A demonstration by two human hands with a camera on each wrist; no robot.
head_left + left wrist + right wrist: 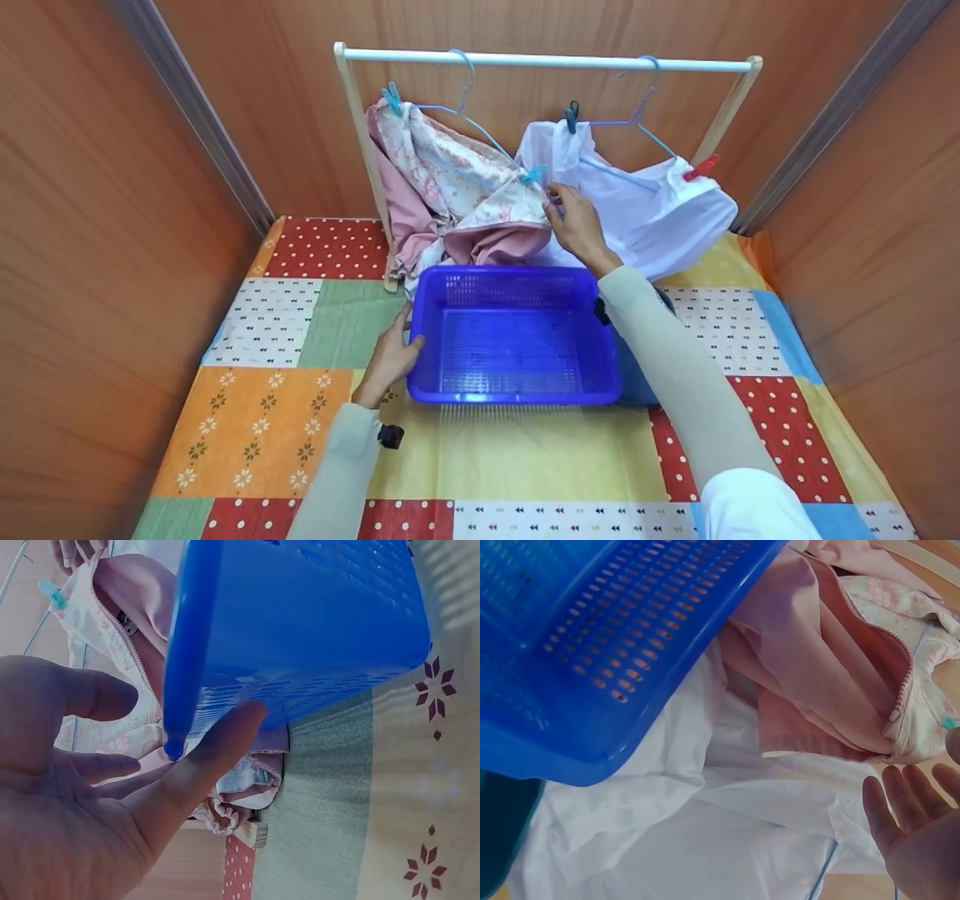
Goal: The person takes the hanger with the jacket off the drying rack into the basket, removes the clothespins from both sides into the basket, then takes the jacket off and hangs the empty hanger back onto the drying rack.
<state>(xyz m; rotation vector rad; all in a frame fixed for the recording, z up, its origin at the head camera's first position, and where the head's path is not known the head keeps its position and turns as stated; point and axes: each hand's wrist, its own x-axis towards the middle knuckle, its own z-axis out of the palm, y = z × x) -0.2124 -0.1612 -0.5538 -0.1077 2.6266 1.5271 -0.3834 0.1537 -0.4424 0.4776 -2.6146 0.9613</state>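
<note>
A blue plastic basket (510,397) stands before the rack, its inside bare. My left hand (393,352) is at its left rim, fingers extended along the outer wall; in the left wrist view the thumb (97,694) lies above the rim, apart from it. A floral zip garment with pink lining (450,172) hangs by a turquoise clothespin (391,97) and another turquoise clothespin (533,175). My right hand (576,217) is beside that second clothespin, fingers loosely bent and holding nothing visible in the right wrist view. To its right hangs a white garment (637,217).
A white rail (540,58) on wooden legs carries two blue hangers. Dark (572,117) and red clothespins (701,167) hold the white garment. A dark teal container (637,382) sits partly hidden behind the basket. Wooden panels (97,225) enclose the patchwork cloth (525,457).
</note>
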